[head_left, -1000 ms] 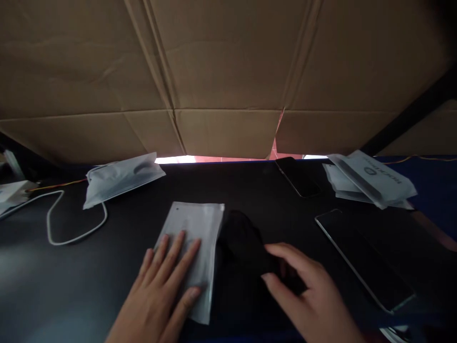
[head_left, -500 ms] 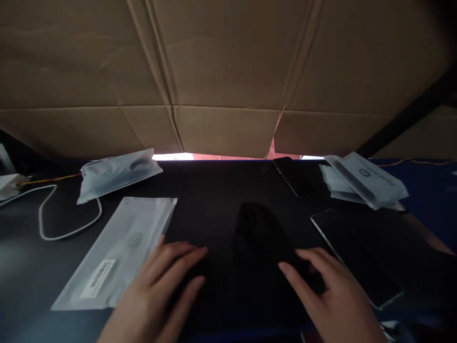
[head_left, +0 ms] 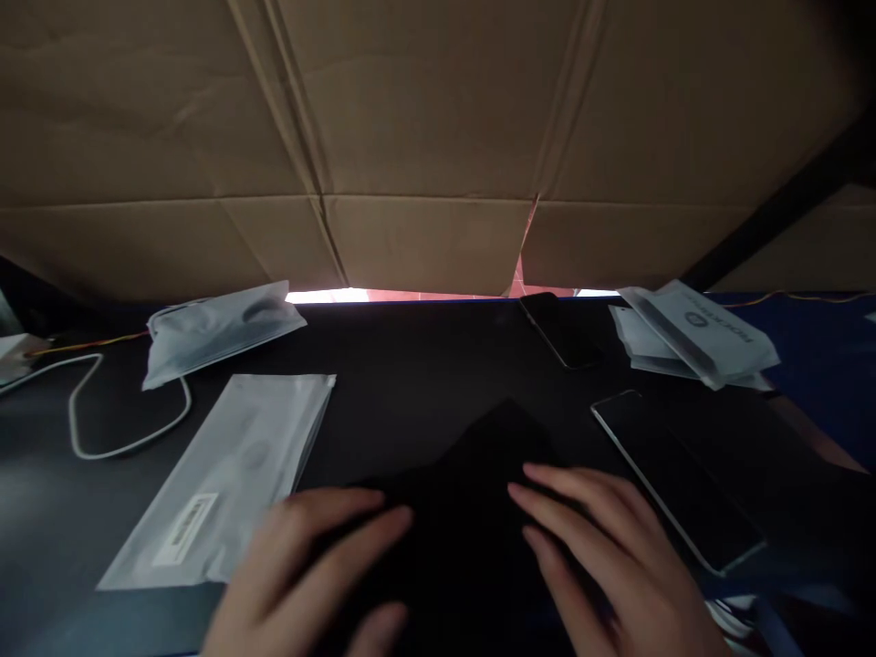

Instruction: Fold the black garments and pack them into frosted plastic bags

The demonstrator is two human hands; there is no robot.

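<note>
My left hand [head_left: 301, 575] hovers low at the front, fingers stretched out and apart, next to a frosted zip bag [head_left: 233, 474] with a barcode label. Facing it, my right hand [head_left: 609, 557] is open too, its fingers pointing left. Neither hand visibly holds anything. A very dark patch [head_left: 493, 447] lies between and beyond them; whether it is shadow or a black object I cannot tell. Just right of my right hand lies a large dark-screened phone [head_left: 677, 484]. A smaller black phone [head_left: 561, 328] is farther back.
Another filled frosted bag [head_left: 225, 328] lies at the back left, beside a white cable [head_left: 130, 449]. Several frosted bags [head_left: 704, 333] are piled at the back right. A cardboard sheet [head_left: 424, 137] rises behind the black table [head_left: 411, 347]. A dark bar [head_left: 773, 219] slants down on the right.
My right hand has shifted slightly left and its fingers have spread from a near-pinch. My left hand has moved slightly nearer me. The dark patch has changed shape, and the view has tilted slightly.
</note>
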